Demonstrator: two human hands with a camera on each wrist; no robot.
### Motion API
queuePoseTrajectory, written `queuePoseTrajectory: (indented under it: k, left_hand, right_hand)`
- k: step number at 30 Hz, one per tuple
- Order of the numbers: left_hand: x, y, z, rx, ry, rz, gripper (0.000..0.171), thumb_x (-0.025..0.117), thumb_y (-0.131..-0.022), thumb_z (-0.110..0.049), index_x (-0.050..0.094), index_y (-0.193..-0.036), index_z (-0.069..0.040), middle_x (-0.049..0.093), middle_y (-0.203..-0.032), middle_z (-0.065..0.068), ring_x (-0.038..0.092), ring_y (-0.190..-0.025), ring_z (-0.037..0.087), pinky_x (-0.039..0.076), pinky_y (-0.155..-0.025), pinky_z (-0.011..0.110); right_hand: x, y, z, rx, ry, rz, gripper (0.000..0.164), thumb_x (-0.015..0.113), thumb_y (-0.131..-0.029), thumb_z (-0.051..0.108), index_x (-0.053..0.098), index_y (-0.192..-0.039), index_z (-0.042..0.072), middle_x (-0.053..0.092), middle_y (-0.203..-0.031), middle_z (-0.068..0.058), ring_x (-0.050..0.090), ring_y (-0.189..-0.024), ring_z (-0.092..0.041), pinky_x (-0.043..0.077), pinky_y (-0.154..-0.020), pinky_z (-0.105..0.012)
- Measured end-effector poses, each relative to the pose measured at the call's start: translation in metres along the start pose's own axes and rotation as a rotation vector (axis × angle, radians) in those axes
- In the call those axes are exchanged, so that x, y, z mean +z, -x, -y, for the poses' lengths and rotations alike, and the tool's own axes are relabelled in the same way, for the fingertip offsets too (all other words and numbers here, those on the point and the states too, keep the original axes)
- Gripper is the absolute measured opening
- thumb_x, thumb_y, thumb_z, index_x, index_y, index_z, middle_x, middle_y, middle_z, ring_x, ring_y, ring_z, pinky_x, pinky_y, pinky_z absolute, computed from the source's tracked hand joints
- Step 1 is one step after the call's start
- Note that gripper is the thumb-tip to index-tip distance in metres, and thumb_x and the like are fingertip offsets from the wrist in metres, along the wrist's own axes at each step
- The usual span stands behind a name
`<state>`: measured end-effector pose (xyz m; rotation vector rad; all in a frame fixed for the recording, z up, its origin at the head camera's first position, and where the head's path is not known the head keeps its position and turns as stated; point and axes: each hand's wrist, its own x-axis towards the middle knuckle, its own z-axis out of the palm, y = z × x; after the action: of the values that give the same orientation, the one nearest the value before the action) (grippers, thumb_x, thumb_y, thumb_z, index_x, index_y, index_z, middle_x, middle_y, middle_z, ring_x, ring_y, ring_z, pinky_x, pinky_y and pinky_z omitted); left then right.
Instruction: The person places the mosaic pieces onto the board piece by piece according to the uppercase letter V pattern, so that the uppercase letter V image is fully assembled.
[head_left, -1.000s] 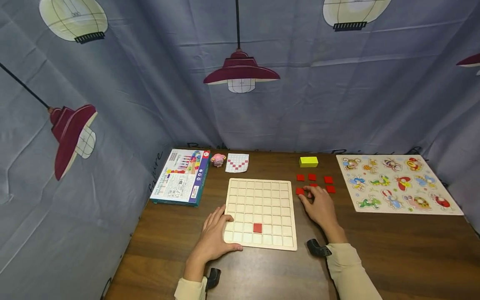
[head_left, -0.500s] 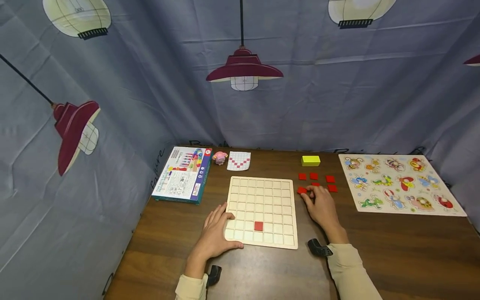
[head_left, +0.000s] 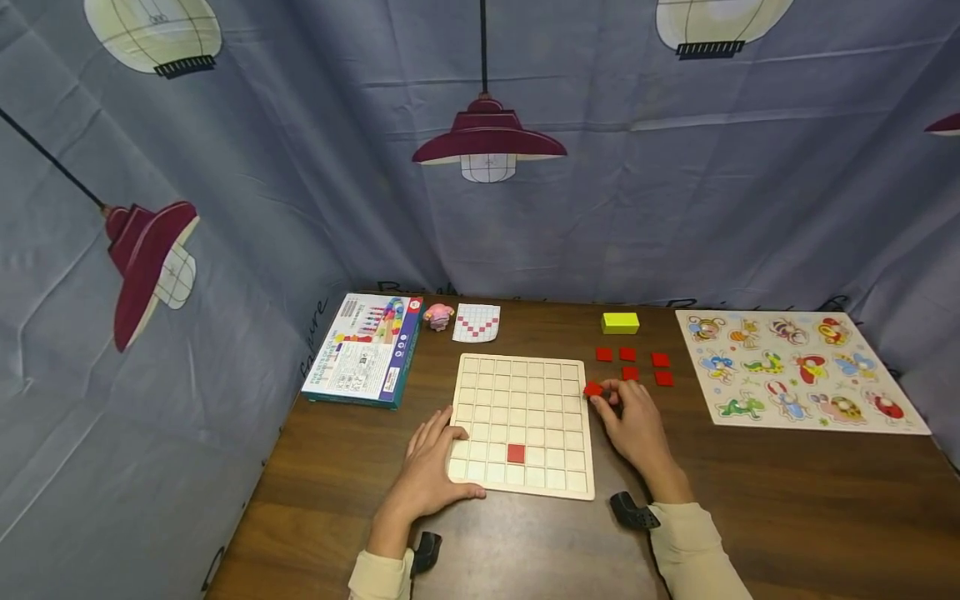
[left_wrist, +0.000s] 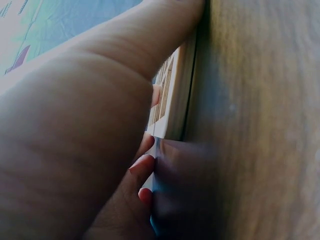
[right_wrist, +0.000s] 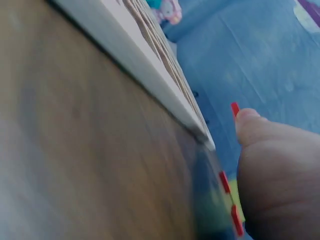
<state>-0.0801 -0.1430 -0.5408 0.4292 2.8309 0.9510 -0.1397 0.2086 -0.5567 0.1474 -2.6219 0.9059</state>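
Note:
My right hand (head_left: 636, 423) pinches a red square tile (head_left: 592, 389) between thumb and fingertips, close by the right edge of a pale wooden grid board (head_left: 525, 400). In the right wrist view the held tile (right_wrist: 235, 109) pokes out past the thumb, raised off the table. My left hand (head_left: 429, 471) rests along the board's lower left corner, fingers spread, thumb at the front edge. One red tile (head_left: 516, 453) lies in a cell of the board's second row from the front. Several loose red tiles (head_left: 627, 354) lie on the table beyond my right hand.
A yellow block (head_left: 620, 323) stands behind the loose tiles. To the right lies a wooden insect puzzle (head_left: 806, 367). At the back left are a game box (head_left: 363, 350), a small pink figurine (head_left: 438, 316) and a paper card (head_left: 476, 322) with a red V-shaped grid pattern.
My right hand has picked up the nearest loose red tile and carried it left to the board's edge. My left hand has stayed in place.

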Motion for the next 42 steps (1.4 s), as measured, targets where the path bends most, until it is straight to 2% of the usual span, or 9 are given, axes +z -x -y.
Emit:
queuePoseTrajectory:
  k: [5,10,18,25,32,42]
  left_hand:
    - [0.0,-0.001,0.001,0.004,0.001,0.001,0.081,0.091,-0.064,-0.058,0.054,-0.126,-0.022,0.025,-0.17,0.01,0.02,-0.158,0.033,0.014,-0.128,0.056]
    - [0.0,0.0,0.001,-0.001,-0.001,0.008,0.081,0.091,-0.064,-0.058,0.054,-0.126,-0.022,0.025,-0.17,0.01,0.02,-0.158,0.033,0.014,-0.128,0.056]
    - [-0.002,0.005,0.0,-0.005,-0.012,-0.005,0.081,0.091,-0.063,-0.059,0.056,-0.125,-0.02,0.028,-0.168,0.012,0.023,-0.156,0.035,0.017,-0.126,0.058]
    - [0.0,0.002,0.001,0.022,-0.022,-0.017,0.082,0.09,-0.064,-0.061,0.056,-0.126,-0.019,0.028,-0.168,0.012,0.024,-0.156,0.036,0.018,-0.126,0.058]
    - [0.0,-0.002,-0.001,0.033,-0.014,-0.019,0.082,0.089,-0.065,-0.06,0.056,-0.127,-0.019,0.028,-0.168,0.013,0.023,-0.156,0.036,0.018,-0.126,0.059]
    - [-0.002,0.002,-0.001,0.028,-0.018,-0.021,0.081,0.09,-0.064,-0.06,0.056,-0.125,-0.02,0.029,-0.168,0.013,0.024,-0.156,0.036,0.018,-0.126,0.059]
  right_hand:
    - [0.007,0.006,0.02,-0.095,-0.02,0.011,0.026,0.08,-0.088,0.014,0.068,-0.107,0.001,0.053,-0.08,-0.003,0.044,-0.08,-0.016,0.036,-0.068,-0.031]
    - [0.016,0.014,0.044,-0.15,-0.039,0.091,0.025,0.08,-0.088,0.02,0.068,-0.107,0.008,0.053,-0.079,0.004,0.043,-0.077,-0.01,0.037,-0.066,-0.026]
    - [0.036,0.027,0.083,-0.28,-0.035,0.147,0.027,0.084,-0.084,0.023,0.07,-0.103,0.01,0.051,-0.076,0.008,0.042,-0.075,-0.007,0.041,-0.07,-0.028]
    - [0.047,0.03,0.102,-0.28,0.028,0.21,0.025,0.082,-0.086,0.027,0.071,-0.103,0.012,0.051,-0.076,0.01,0.044,-0.075,-0.007,0.043,-0.076,-0.03]
    - [0.052,0.025,0.107,-0.247,0.066,0.21,0.024,0.083,-0.085,0.028,0.072,-0.1,0.013,0.047,-0.074,0.011,0.041,-0.074,-0.008,0.041,-0.076,-0.032]
    - [0.056,0.026,0.114,-0.229,0.083,0.242,0.017,0.08,-0.087,0.026,0.071,-0.097,0.015,0.046,-0.073,0.012,0.041,-0.074,-0.008,0.042,-0.078,-0.034]
